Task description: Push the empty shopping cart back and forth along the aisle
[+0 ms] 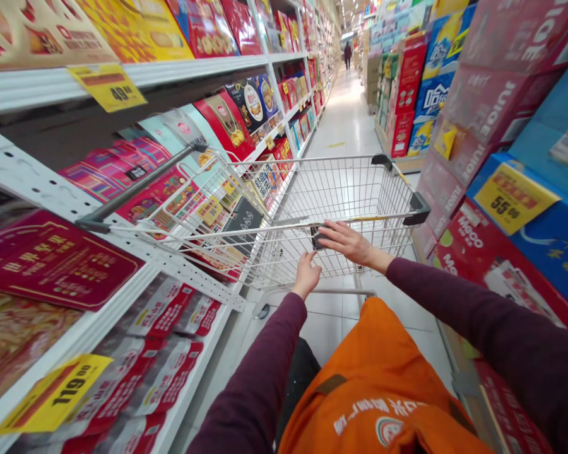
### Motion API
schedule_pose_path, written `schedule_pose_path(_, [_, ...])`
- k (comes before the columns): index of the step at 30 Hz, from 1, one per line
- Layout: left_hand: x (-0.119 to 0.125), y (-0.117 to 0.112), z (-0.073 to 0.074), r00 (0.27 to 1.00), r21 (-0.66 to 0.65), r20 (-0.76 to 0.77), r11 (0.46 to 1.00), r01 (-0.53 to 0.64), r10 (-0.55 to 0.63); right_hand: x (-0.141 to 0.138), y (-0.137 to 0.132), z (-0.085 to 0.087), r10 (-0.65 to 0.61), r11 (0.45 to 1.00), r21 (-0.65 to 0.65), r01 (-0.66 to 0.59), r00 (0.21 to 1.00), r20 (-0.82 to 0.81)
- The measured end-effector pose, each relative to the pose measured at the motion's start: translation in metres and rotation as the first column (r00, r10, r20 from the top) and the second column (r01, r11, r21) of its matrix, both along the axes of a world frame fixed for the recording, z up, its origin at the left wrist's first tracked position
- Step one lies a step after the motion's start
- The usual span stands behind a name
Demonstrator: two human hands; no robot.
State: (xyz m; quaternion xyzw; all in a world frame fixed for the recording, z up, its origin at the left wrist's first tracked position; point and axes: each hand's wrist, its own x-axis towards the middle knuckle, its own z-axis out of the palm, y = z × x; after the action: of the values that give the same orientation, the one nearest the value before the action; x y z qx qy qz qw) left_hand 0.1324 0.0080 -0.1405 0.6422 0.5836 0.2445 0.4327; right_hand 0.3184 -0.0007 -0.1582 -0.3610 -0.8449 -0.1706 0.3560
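Observation:
A wire shopping cart [307,163] stands side-on in front of me, its basket empty where I can see into it. On the near top rail sits a small dark fitting [315,237], whose kind I cannot make out. My right hand [348,244] reaches over the rail with its fingers around the fitting's right side. Just below and left, my left hand [307,276] is closed, index finger and thumb near the fitting's lower edge and the basket wires. Whatever lies between those fingertips is too small to tell.
Shelves of boxed snacks [231,129] line the left, close to the cart's handle [142,186]. Stacked drink cartons [478,120] rise on the right. An orange apron [373,378] covers my front. Far down the aisle [348,94] a person [348,55] is visible.

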Motion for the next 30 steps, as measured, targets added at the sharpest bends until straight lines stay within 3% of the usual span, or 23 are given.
schedule_pose_path(3, [-0.007, -0.003, -0.003, 0.971, 0.118, -0.239, 0.992, 0.042, -0.012, 0.003, 0.013, -0.008, 0.064, 0.997, -0.04, -0.059, 0.988, 0.139])
schedule_pose_path(8, [-0.011, -0.019, -0.012, 0.851, 0.112, -0.514, 0.975, 0.192, -0.108, 0.001, 0.008, -0.059, 0.144, 0.981, -0.171, -0.095, 0.942, 0.304])
schedule_pose_path(10, [-0.009, -0.023, -0.012, 0.811, 0.107, -0.569, 0.965, 0.24, -0.139, 0.002, 0.003, -0.067, 0.143, 0.977, -0.196, -0.083, 0.939, 0.314])
schedule_pose_path(17, [0.006, -0.024, 0.002, 0.749, 0.171, -0.649, 0.935, 0.312, -0.131, 0.015, 0.0, -0.023, 0.009, 1.0, -0.002, -0.009, 0.996, 0.092])
schedule_pose_path(19, [0.012, -0.026, 0.004, 0.734, 0.189, -0.665, 0.92, 0.343, -0.138, 0.02, -0.003, -0.028, -0.008, 1.0, -0.018, 0.01, 0.996, 0.092])
schedule_pose_path(23, [0.025, -0.034, 0.002, 0.681, 0.206, -0.712, 0.878, 0.433, -0.169, 0.029, -0.019, -0.063, -0.007, 0.988, -0.15, 0.035, 0.982, 0.188])
schedule_pose_path(25, [0.03, -0.037, 0.002, 0.657, 0.226, -0.733, 0.845, 0.484, -0.18, 0.033, -0.026, -0.072, -0.014, 0.983, -0.175, 0.048, 0.982, 0.188])
schedule_pose_path(27, [0.036, -0.038, 0.002, 0.643, 0.259, -0.744, 0.808, 0.529, -0.182, 0.038, -0.03, -0.065, -0.037, 0.988, -0.142, 0.057, 0.99, 0.138])
schedule_pose_path(30, [0.045, -0.039, 0.004, 0.632, 0.296, -0.754, 0.767, 0.57, -0.179, 0.049, -0.032, -0.04, -0.106, 0.993, -0.05, 0.108, 0.993, 0.044])
